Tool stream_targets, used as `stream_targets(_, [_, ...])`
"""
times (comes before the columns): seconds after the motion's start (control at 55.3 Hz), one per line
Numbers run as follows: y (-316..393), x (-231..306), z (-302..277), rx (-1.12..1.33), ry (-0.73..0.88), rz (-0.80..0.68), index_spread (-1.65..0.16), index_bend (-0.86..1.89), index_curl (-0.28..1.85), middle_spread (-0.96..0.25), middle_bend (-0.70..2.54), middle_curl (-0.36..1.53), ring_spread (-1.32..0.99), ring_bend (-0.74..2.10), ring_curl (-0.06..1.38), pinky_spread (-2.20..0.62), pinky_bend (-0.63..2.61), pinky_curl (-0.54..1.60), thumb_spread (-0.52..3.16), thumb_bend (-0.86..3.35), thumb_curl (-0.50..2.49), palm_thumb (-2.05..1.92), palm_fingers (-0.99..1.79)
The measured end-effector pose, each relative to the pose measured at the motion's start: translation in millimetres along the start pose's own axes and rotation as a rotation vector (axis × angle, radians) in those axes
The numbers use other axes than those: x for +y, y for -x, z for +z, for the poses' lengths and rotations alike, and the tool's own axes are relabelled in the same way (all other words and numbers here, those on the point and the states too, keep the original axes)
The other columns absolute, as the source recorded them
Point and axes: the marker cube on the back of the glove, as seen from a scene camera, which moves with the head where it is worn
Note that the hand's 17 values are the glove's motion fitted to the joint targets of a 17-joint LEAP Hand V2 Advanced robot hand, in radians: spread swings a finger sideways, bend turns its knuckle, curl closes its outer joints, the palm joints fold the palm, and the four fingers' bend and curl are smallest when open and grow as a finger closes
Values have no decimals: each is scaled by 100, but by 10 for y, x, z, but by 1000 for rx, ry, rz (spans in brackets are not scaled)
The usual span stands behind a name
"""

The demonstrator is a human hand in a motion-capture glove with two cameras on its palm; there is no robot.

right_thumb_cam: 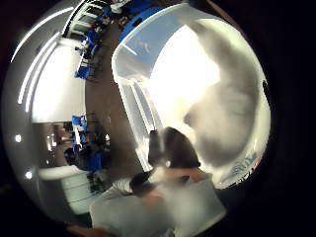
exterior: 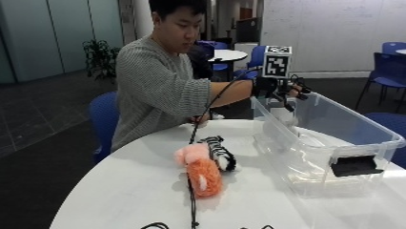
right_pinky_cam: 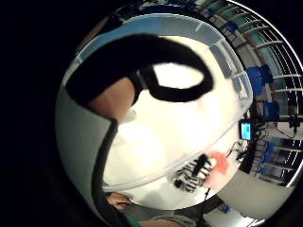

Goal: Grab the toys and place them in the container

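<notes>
The clear plastic storage bin (exterior: 355,143) is sitting on the round white table (exterior: 114,191) directly under the gloved right hand (exterior: 279,90), which is hovering above its far end with the fingers spread and relaxed, gripping nothing that shows. In the thumb-side palm view a pale grey, fuzzy shape (right_thumb_cam: 232,108) is lying inside the bin below the palm, likely a plush toy, though its form is too blurred to name. The remaining toys are lying well apart from that hand, on the table toward the person's body and outside the bin: an orange plush toy (exterior: 204,177), a pink plush toy (exterior: 192,153) touching it, and a zebra-striped plush toy (exterior: 218,150) pressed against both. All three are looking light, soft and squashy (nothing here is looking fragile or slippery), so I am judging that a pinch around the fat middle of each body should carry it easily; the huddle may be dragging a neighbour along if one is taken from the edge. The bare left hand (exterior: 198,119) is resting by the table's near rim. A small mark is showing on the bin wall in the thumb-side view, unreadable.
</notes>
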Motion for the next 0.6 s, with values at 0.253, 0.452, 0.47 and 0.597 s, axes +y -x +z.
stream_targets(0.253, [-11, 139, -91, 27, -22, -33, -37, 9, 61, -11, 12, 41, -7, 36, 40, 2, 138, 39, 127, -2, 47, 3, -20])
stream_targets(0.452, [-286, 814, -384, -68, -66, -81, -35, 12, 51, -10, 12, 35, -4, 29, 38, 5, 134, 37, 128, -2, 41, 2, -18])
stream_targets(0.47, [-344, 916, -409, -62, -77, -89, -35, 12, 50, -10, 12, 34, -3, 28, 38, 5, 134, 37, 128, -2, 41, 2, -18])
stream_targets(0.597, [-864, 1817, -593, -11, -162, -87, -35, 14, 46, -10, 12, 31, -2, 26, 37, 5, 129, 35, 129, -1, 38, 1, -15])
